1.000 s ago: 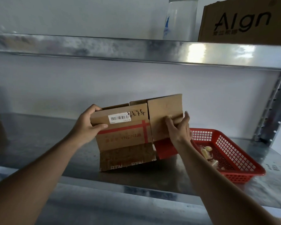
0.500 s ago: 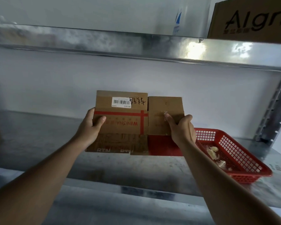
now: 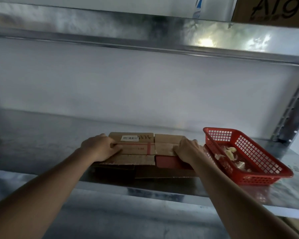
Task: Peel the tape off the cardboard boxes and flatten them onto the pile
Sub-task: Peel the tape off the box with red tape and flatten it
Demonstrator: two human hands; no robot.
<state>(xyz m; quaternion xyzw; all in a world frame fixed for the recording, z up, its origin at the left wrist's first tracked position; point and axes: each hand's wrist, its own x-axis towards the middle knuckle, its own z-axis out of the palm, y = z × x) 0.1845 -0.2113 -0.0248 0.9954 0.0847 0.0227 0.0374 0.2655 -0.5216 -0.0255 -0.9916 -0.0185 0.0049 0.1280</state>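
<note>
We see a flattened cardboard box (image 3: 136, 149) lying on a metal shelf (image 3: 41, 140), near the middle of the view and a little toward 5 o'clock. It rests on top of a pile of flattened cardboard (image 3: 162, 172), whose darker edges stick out beneath it toward 6 o'clock. The box carries a white barcode label (image 3: 129, 138) with handwriting beside it, and red stripes cross its upper panel. A red panel (image 3: 167, 161) shows at the box's near right corner.

Our left hand (image 3: 100, 148) presses on the box's left end, at 9 o'clock from the label, with its fingers (image 3: 116, 147) laid fairly flat on the cardboard and pointing toward 3 o'clock. Our right hand (image 3: 188, 149) rests on the box's right end, its fingers bent over the cardboard there; we cannot tell whether they grip an edge or only press down. Both forearms reach in from the bottom corners of the view.

At 3 o'clock from the box, just beside the right hand, stands a red plastic basket (image 3: 259, 176) with mesh walls, and crumpled pale tape scraps (image 3: 230, 151) lie inside it. Above, at 12 o'clock, runs the shiny edge of an upper shelf (image 3: 145, 31). On it, toward 1 o'clock, we see part of a brown carton with dark lettering (image 3: 273, 9) and, to its left, a white object with a blue mark (image 3: 212, 6) that is cut off by the frame. A perforated metal upright (image 3: 293, 104) stands at 3 o'clock.
</note>
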